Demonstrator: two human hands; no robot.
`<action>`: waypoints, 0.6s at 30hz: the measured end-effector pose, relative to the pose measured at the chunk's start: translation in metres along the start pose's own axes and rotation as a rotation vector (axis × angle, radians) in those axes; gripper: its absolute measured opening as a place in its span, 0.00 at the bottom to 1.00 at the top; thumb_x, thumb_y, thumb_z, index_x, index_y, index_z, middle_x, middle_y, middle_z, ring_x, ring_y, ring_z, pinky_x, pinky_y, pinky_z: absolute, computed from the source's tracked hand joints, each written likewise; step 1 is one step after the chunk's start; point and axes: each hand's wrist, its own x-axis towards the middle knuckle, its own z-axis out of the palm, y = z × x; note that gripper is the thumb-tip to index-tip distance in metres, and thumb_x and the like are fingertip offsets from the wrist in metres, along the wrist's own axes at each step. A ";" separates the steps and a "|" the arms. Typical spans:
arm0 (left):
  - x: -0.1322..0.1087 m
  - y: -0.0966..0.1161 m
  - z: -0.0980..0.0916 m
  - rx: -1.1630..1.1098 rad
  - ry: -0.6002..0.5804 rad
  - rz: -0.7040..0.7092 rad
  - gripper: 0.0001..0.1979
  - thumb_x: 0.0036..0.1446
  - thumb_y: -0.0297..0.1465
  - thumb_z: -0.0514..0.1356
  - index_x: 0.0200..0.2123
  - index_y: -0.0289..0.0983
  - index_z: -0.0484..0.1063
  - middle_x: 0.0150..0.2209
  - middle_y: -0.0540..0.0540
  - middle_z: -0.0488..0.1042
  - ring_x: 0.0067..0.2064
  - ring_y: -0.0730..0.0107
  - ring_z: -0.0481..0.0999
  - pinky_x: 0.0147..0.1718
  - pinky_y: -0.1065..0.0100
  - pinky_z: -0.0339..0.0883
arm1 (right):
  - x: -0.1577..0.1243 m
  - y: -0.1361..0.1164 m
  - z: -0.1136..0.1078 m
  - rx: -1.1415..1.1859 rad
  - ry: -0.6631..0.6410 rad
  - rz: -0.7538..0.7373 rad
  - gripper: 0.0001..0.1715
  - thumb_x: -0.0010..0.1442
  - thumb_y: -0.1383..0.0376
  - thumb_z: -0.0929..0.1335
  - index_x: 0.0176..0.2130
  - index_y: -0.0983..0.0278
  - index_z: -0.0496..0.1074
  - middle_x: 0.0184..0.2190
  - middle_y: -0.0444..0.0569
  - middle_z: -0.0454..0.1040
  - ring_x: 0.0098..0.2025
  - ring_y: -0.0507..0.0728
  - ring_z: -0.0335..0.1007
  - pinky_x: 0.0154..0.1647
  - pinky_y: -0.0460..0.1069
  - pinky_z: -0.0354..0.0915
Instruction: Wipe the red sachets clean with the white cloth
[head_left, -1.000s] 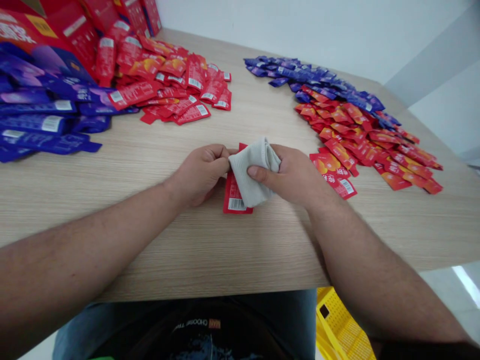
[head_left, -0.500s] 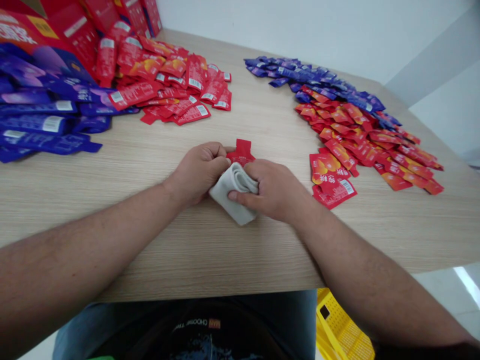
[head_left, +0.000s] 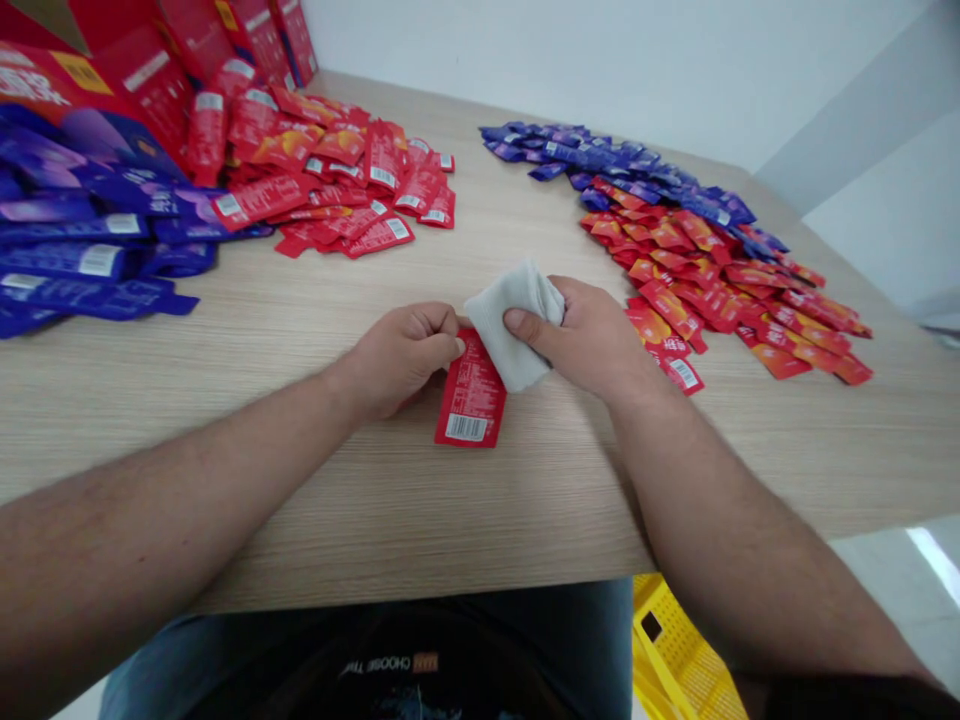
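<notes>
One yellow perforated plastic basket [head_left: 686,655] shows nearest, low at R, beside blue denim trousers [head_left: 150,665] and a black printed top [head_left: 405,690]. Just past them is the near edge of a pale wood-grain table [head_left: 420,530].

Over the tabletop, a flat red rectangular plastic sachet [head_left: 471,405] has its printed side up, white barcode [head_left: 466,428] at the near end. Its long axis runs approx. straight away from the body, far end leaning a bit R; that end is hidden by a folded off-white ribbed fabric cloth [head_left: 510,325]. Key relation: the sachet is btwn the hands, just R of the L hand [head_left: 409,355] and L of the R hand [head_left: 596,335]. L hand is nearer, touching its upper-left edge; R hand seems to reach it only via the cloth.

L hand is curled nearly closed and looks to pinch that edge, tho the fingertips underneath can't be seen. R hand grips the cloth, thumb on top, other fingers mostly out of sight behind it; how hard it presses, can't tell.

Farther L: a pile of glossy blue-purple pouches [head_left: 75,255], then a pile of red-orange pouches [head_left: 337,180]. Farther R: a spread of red-orange packets [head_left: 712,260] w/ a band of blue-purple packets [head_left: 585,150] along its far side. Red printed cardboard boxes [head_left: 259,40] stand at far L, next to a plain white wall [head_left: 525,60].
</notes>
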 end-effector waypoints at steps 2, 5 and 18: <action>0.001 -0.001 -0.001 -0.023 0.014 0.005 0.10 0.43 0.24 0.62 0.22 0.38 0.61 0.21 0.53 0.66 0.22 0.75 0.66 0.23 0.71 0.62 | -0.003 -0.003 0.002 0.050 -0.067 -0.028 0.24 0.59 0.46 0.68 0.40 0.64 0.74 0.32 0.46 0.77 0.33 0.56 0.70 0.32 0.49 0.58; 0.004 -0.001 -0.005 -0.064 0.047 0.025 0.11 0.43 0.24 0.61 0.21 0.38 0.59 0.19 0.54 0.64 0.21 0.77 0.63 0.21 0.73 0.57 | -0.012 -0.015 0.008 -0.007 -0.275 -0.215 0.18 0.58 0.51 0.71 0.39 0.63 0.74 0.33 0.45 0.76 0.33 0.54 0.68 0.33 0.48 0.57; 0.004 0.006 -0.017 -0.064 0.038 0.046 0.12 0.45 0.28 0.63 0.23 0.38 0.59 0.22 0.54 0.67 0.22 0.76 0.64 0.22 0.73 0.58 | 0.007 0.007 -0.005 -0.051 0.265 0.177 0.19 0.60 0.48 0.66 0.35 0.61 0.70 0.29 0.49 0.74 0.31 0.59 0.69 0.29 0.50 0.56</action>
